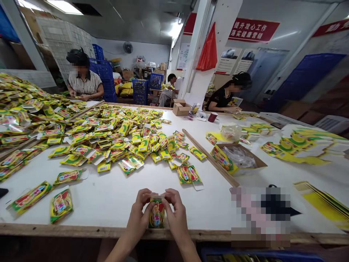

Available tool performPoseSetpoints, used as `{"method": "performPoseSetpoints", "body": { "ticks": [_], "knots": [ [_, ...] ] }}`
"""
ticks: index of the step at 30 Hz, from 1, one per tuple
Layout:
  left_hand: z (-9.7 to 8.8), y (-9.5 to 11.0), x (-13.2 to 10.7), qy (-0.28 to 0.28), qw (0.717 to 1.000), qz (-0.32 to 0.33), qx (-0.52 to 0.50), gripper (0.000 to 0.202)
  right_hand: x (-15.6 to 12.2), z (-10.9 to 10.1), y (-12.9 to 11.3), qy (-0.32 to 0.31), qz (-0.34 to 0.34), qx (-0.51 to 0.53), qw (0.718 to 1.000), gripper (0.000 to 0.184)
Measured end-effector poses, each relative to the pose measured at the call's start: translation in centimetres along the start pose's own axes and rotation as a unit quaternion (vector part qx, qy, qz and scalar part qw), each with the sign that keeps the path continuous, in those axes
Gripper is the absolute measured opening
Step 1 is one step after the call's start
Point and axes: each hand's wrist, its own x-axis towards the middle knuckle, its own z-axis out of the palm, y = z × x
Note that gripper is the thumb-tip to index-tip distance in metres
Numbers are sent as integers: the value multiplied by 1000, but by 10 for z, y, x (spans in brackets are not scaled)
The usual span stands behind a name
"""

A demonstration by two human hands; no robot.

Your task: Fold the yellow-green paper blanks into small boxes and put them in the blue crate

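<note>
Near the table's front edge, a small yellow-green printed box (157, 214) stands upright between my hands. My left hand (141, 213) grips its left side, thumb on the front and fingers at the top flap. From the other side my right hand (174, 212) holds it the same way, fingertips at the pale open flap. What is inside the box is hidden. Right of my hands lies a pair of like boxes (189, 175) side by side, one with its flap out. Another box (61, 205) lies flat to the left, close to a longer green-yellow pack (29, 199).
A large heap of like boxes (117, 134) covers the table's (109, 203) far left. A wooden strip (209, 158) divides the surface. Right of it are an open carton (242, 160) with clear plastic and flattened yellow card (324, 203). Co-workers sit across the table.
</note>
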Motion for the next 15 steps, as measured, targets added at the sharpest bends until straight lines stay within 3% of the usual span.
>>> {"method": "performPoseSetpoints", "body": {
  "ticks": [6, 15],
  "knots": [
    [-3, 7, -5, -40, 997, 11, 72, 17, -5, -5, -6, -48, -49, -14, 998, 10],
    [2, 17, 5, -12, 998, -62, 28, 18, 2, -1, -12, -16, -15, -49, 999, 8]
  ]
}}
